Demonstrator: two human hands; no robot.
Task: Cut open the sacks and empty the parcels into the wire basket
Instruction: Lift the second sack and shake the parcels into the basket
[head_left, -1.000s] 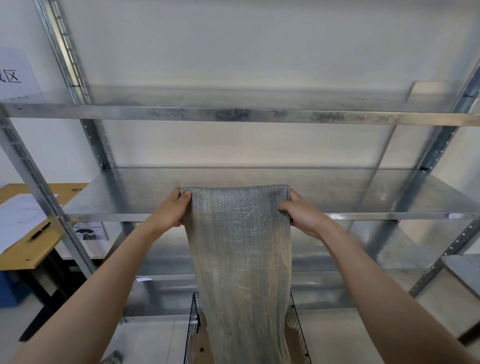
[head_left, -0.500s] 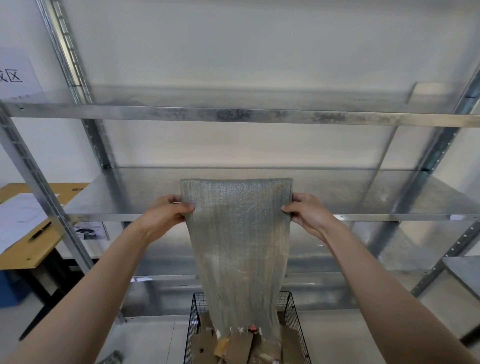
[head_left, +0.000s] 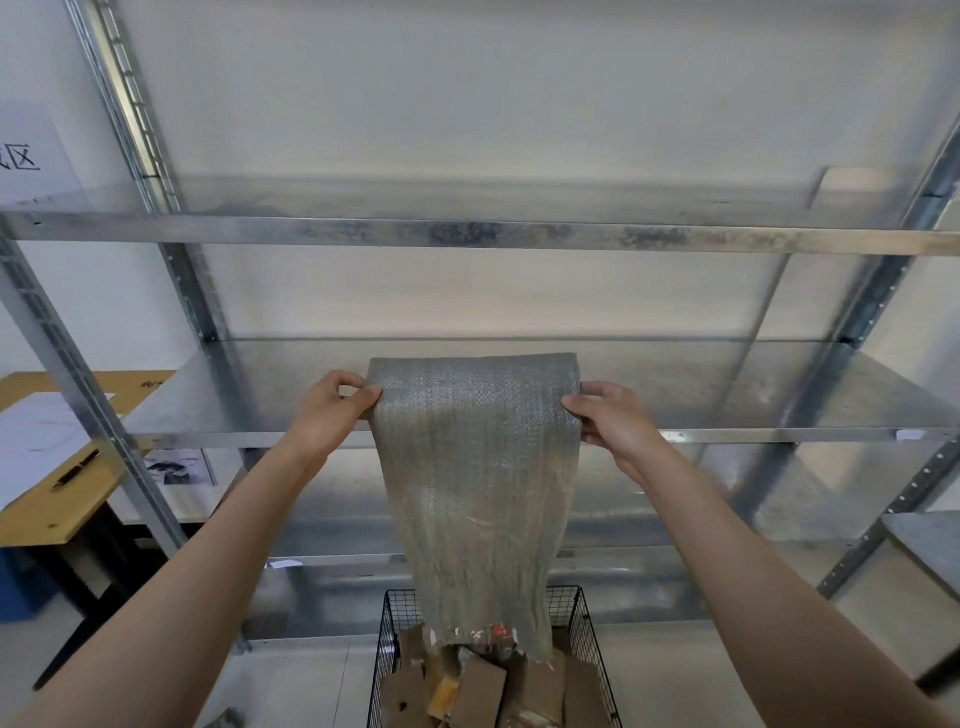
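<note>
Place: a storeroom or parcel-sorting room. A galvanised steel rack (head_left: 467, 234), with slotted uprights and sheet-metal shelves, is standing against a plain white wall (head_left: 519, 88). In front of the rack, low down, a black wire basket (head_left: 571, 605) is holding brown cardboard parcels (head_left: 483, 686), and a grey woven sack (head_left: 475, 467) is hanging above them. Left of the rack, a printed sign (head_left: 26, 156) is hanging on the wall. Lower down, a wooden desk (head_left: 57, 514) is carrying white papers (head_left: 36, 431) and a pen (head_left: 75, 470). Lowest, a blue container (head_left: 18, 587) is sitting on the pale floor (head_left: 311, 675).

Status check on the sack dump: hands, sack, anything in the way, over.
Left hand and right hand each pinch an upper corner of the sack. Sack hangs mouth down over the wire basket, parcels piled inside. Nothing seen blocking.
</note>
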